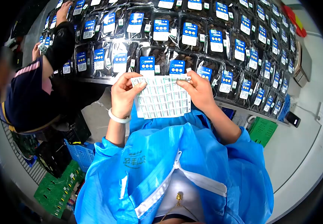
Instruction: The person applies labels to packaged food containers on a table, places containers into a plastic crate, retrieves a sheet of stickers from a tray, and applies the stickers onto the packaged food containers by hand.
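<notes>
A sheet of small white and green labels [163, 98] is held up between my two hands, over the table's front edge. My left hand [123, 93] pinches its upper left corner, thumb on top. At the upper right corner my right hand [198, 90] grips the sheet between thumb and fingers. Just beyond the sheet lie rows of clear-wrapped dark trays with blue and white labels, the nearest ones [146, 64] partly hidden by it. Many trays also bear a small white and green label.
At the left, a co-worker [27, 93] reaches over the trays, holding a label sheet [42, 47]. Green crates [59, 188] [263, 131] and a blue crate [80, 154] stand below the table. A black phone-like object [292, 119] lies right; a red object [295, 22] is far right.
</notes>
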A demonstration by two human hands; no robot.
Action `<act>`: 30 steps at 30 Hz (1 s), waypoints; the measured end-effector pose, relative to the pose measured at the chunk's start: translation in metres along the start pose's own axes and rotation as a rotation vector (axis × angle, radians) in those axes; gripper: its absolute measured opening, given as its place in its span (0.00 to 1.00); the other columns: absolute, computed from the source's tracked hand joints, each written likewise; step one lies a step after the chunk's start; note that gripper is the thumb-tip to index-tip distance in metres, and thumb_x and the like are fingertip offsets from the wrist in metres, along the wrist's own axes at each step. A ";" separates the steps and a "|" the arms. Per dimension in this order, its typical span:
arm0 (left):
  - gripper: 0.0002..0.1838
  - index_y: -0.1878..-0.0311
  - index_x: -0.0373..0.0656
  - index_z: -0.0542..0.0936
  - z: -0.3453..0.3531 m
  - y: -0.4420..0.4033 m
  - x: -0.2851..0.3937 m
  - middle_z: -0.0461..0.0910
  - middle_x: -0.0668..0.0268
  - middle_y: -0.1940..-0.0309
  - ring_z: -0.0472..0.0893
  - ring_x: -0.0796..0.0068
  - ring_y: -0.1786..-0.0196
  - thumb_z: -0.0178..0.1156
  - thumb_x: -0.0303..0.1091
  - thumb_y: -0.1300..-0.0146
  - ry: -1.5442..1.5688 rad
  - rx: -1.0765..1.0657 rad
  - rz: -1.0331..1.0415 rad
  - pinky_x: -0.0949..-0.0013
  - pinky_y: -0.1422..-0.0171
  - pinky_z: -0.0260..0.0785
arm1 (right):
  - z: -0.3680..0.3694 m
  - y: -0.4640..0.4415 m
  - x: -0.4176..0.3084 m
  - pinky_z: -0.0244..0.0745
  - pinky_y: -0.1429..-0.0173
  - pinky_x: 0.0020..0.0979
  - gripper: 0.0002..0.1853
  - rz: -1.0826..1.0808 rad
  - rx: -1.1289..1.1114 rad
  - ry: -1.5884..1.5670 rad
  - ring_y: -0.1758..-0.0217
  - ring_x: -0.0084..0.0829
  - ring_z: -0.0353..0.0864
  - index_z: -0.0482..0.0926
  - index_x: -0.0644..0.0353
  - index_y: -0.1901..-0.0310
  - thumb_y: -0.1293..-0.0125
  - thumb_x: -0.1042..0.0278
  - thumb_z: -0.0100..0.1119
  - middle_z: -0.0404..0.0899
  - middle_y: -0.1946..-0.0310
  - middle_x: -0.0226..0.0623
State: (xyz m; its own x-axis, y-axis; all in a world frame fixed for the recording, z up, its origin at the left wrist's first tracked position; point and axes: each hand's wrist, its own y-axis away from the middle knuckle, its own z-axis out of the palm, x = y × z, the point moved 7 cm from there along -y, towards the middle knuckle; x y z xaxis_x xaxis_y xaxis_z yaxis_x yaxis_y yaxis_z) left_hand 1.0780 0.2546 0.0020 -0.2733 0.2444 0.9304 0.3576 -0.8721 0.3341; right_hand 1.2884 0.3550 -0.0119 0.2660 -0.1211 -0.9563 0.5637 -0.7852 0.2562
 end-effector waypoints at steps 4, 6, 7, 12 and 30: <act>0.07 0.59 0.34 0.79 0.020 0.024 -0.006 0.84 0.67 0.67 0.80 0.86 0.65 0.67 0.24 0.37 -0.061 -0.007 0.007 0.81 0.60 0.70 | -0.021 0.047 -0.008 0.61 0.76 0.24 0.09 -0.105 0.136 0.134 0.79 0.13 0.69 0.80 0.65 0.64 0.33 0.67 0.65 0.75 0.84 0.30; 0.05 0.61 0.34 0.80 0.031 0.036 -0.010 0.84 0.68 0.69 0.79 0.88 0.68 0.66 0.25 0.35 -0.033 0.012 -0.012 0.82 0.62 0.69 | -0.028 0.066 -0.015 0.60 0.76 0.25 0.09 -0.155 0.159 0.127 0.80 0.13 0.68 0.81 0.66 0.64 0.34 0.67 0.66 0.74 0.84 0.30; 0.05 0.60 0.34 0.80 0.034 0.043 -0.013 0.84 0.68 0.69 0.79 0.87 0.68 0.66 0.25 0.35 -0.020 0.006 -0.018 0.82 0.63 0.69 | -0.031 0.074 -0.017 0.59 0.77 0.25 0.09 -0.179 0.170 0.122 0.80 0.13 0.68 0.81 0.66 0.65 0.34 0.67 0.67 0.74 0.85 0.30; 0.09 0.69 0.36 0.78 0.050 0.079 -0.007 0.78 0.74 0.76 0.70 0.91 0.72 0.65 0.27 0.34 -0.193 0.101 0.057 0.81 0.70 0.60 | -0.039 0.111 -0.010 0.59 0.77 0.25 0.10 -0.265 0.273 0.218 0.81 0.14 0.67 0.80 0.66 0.69 0.35 0.68 0.68 0.73 0.85 0.31; 0.08 0.54 0.34 0.79 0.067 0.113 0.013 0.84 0.67 0.63 0.80 0.86 0.62 0.63 0.27 0.32 -0.213 -0.057 0.065 0.79 0.57 0.72 | -0.030 0.125 -0.060 0.74 0.49 0.40 0.24 -0.550 0.007 0.590 0.53 0.41 0.81 0.75 0.60 0.51 0.42 0.54 0.70 0.81 0.58 0.40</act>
State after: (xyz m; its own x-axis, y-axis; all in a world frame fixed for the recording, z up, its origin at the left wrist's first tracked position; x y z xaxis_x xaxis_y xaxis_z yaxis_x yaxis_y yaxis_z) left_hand 1.1749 0.1881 0.0625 -0.0542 0.2656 0.9626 0.3153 -0.9101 0.2689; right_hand 1.3663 0.2818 0.0821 0.3218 0.6227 -0.7133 0.7298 -0.6430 -0.2321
